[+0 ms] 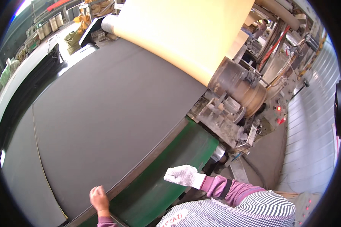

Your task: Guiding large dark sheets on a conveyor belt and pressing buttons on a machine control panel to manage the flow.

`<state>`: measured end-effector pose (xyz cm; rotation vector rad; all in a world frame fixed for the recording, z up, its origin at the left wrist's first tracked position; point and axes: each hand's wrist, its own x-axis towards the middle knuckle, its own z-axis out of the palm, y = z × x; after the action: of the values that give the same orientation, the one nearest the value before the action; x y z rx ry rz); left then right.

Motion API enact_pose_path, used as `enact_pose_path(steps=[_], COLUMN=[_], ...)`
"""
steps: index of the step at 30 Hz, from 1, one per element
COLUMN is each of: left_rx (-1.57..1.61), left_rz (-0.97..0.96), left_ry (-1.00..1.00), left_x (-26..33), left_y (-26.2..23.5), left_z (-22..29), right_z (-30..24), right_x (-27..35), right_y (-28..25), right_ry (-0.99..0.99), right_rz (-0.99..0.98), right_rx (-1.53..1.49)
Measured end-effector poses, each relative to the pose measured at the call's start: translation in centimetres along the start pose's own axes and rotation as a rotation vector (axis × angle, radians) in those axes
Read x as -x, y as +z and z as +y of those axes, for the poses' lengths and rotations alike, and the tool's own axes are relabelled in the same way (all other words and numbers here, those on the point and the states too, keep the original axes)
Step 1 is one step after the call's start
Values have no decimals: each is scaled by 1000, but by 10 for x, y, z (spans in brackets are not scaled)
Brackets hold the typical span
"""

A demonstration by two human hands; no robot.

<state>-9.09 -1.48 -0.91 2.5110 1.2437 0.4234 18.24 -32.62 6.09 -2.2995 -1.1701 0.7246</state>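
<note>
Before you, across the middle, lies the grey sheet [113,102], reaching up toward the yellow web [178,34]. Your left hand [99,199] is at its near edge, curled; your gloved right hand [181,176] is over the green belt [151,193], folded. I cannot tell whether either grip holds anything. A metal roller [231,80] sits at the web's right.

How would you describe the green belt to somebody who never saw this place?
Find the wide dark grey sheet in the middle. Between its near edge and the checked garment lies the green belt, the sheet's only green neighbour.
</note>
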Motion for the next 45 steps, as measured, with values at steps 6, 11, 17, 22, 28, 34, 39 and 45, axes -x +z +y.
enact_pose_path(steps=[6,11,17,22,28,34,39,45], left_rx=[-114,-96,202,76,-441,-298,-178,-413], left_rz=[110,272,138,414,92,79,84,222], left_ry=[-179,60,72,-64,-587,-581,-306,-710], left_x=[45,22,27,7,63,42,72,64], left_y=[-35,10,17,-71,-113,-92,-93,-91], left_z=[-67,36,74,-59,-268,-211,-181,-240], right_z=[-6,-28,-114,-83,-148,-199,-154,-33], right_x=[-7,-30,-85,-125,-152,-165,-163,-175], right_y=[-13,-6,23,31,82,104,113,56], right_ry=[-55,-288,-556,-472,-533,-489,-550,-422], right_rz=[64,341,209,253,15,-113,54,100], right_rx=[-210,-201,-83,224,97,207,305,444])
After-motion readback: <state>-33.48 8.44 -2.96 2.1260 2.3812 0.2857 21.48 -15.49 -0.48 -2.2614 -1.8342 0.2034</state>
